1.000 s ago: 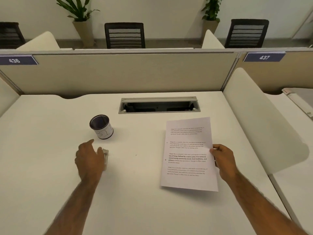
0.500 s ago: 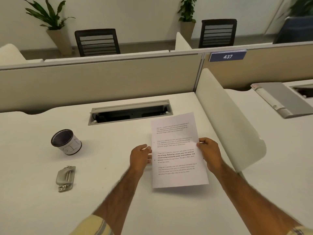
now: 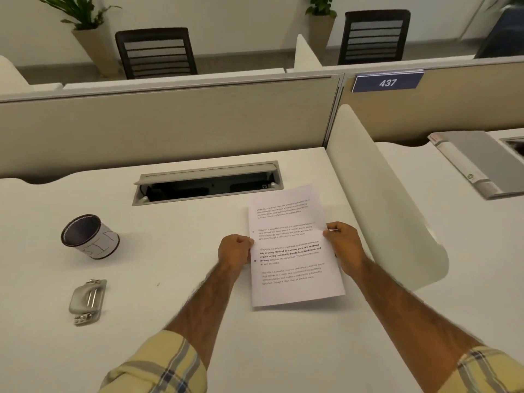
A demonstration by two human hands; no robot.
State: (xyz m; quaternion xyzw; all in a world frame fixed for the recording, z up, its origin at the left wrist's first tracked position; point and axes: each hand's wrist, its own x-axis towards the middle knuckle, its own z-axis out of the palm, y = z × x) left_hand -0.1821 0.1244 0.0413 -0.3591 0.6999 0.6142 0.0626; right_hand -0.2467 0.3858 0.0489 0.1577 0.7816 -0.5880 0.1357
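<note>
A printed sheet of paper (image 3: pixel 292 251) with several paragraphs of text is held just above the white desk (image 3: pixel 170 251), right of centre. My left hand (image 3: pixel 235 252) grips its left edge and my right hand (image 3: pixel 344 245) grips its right edge, fingers curled over the paper. A grey metal hole punch (image 3: pixel 87 300) lies on the desk at the left. Behind it stands a small dark-rimmed cup (image 3: pixel 88 235) wrapped in white paper, tilted in this wide view.
An open cable tray (image 3: pixel 207 184) is set into the desk behind the paper. A curved white divider (image 3: pixel 380 199) stands along the right edge, a beige partition (image 3: pixel 170 126) at the back. A grey binder (image 3: pixel 479 163) lies on the neighbouring desk.
My left hand left the hole punch, crossed to the right and took the paper's left edge. The view swung right, and the sheet now sits held between both hands.
</note>
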